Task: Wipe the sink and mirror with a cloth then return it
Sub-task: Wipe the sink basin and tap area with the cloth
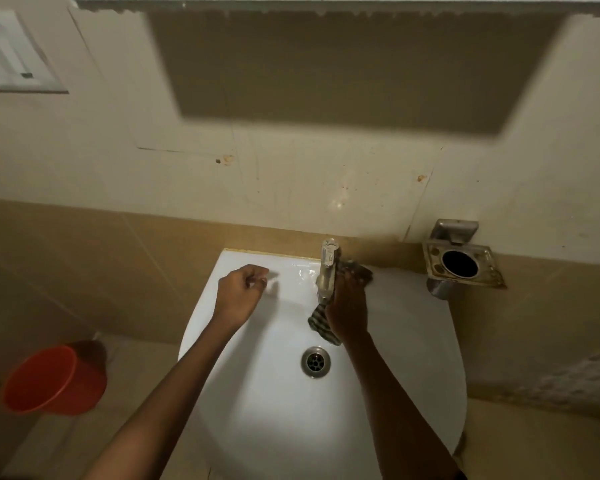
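A white sink (278,410) hangs on the tiled wall, with a metal drain (315,361) in its bowl and a metal tap (327,271) at the back. My right hand (347,306) grips a dark striped cloth (321,322) just right of the tap; part of the cloth bunches behind the tap and a tail hangs into the bowl. My left hand (240,293) rests on the sink's back left rim with its fingers curled and nothing in it. Only the lower edge of the mirror frame (326,3) shows at the top.
A metal holder with a round hole (462,265) is fixed to the wall right of the sink. A red bucket (54,381) stands on the floor at the lower left. A white wall fitting (11,57) sits at the upper left.
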A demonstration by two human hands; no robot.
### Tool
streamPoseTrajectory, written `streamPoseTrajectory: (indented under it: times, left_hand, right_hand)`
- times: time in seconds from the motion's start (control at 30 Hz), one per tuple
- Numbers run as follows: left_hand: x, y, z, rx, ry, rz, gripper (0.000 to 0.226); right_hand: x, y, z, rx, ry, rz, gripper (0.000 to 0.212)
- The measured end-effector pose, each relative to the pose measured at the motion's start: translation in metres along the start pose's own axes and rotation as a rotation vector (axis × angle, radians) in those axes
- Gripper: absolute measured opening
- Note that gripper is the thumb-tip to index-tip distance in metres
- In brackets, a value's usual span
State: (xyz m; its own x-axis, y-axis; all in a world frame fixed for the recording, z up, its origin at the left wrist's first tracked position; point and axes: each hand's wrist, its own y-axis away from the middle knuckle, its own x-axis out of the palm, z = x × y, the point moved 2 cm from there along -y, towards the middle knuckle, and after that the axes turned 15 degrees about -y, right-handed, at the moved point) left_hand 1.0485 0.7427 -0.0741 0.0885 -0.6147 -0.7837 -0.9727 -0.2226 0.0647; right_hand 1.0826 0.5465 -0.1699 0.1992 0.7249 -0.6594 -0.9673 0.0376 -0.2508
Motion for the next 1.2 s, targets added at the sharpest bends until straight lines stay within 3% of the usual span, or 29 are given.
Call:
streamPoseTrajectory:
  times: [0.17,0.3,0.4,0.57,0.7,0.8,1.03,1.07,1.2]
  left_hand:
    - [-0.007,-0.009,0.022,-0.054,-0.011,0.059,0.036]
    - [-0.016,-0.015,0.041,-0.127,0.012,0.043,0.041]
    - [-0.023,-0.02,0.052,-0.152,-0.005,0.04,0.043]
    - [-0.033,-0.028,0.068,-0.163,-0.002,0.034,0.044]
    - [-0.037,-0.033,0.085,-0.213,0.076,0.029,0.041]
    - [-0.043,-0.036,0.1,-0.253,0.097,0.008,0.042]
    - [-0.054,-0.043,0.121,-0.279,0.146,-0.016,0.041]
    - [-0.055,-0.044,0.122,-0.282,0.147,-0.018,0.04]
    - [-0.055,-0.045,0.122,-0.287,0.149,-0.005,0.037]
  right_hand:
    - [0.017,0.029,0.022,0.154,-0.083,-0.202,0.05]
    - [0.055,0.06,0.04,0.242,-0.188,-0.028,0.053]
    - [0.08,0.057,0.063,0.018,-0.117,0.079,0.077]
    - [0.093,0.002,0.07,0.09,0.072,-0.073,0.05]
    - [0.108,-0.018,0.083,0.199,0.099,-0.187,0.05]
    - [0.128,-0.025,0.105,0.252,0.081,-0.129,0.054]
    - [0.173,-0.03,0.156,-0.194,0.136,0.341,0.05]
    - [0.172,-0.032,0.159,-0.27,0.15,0.334,0.044]
    - [0.153,-0.034,0.161,-0.404,0.149,-0.044,0.014]
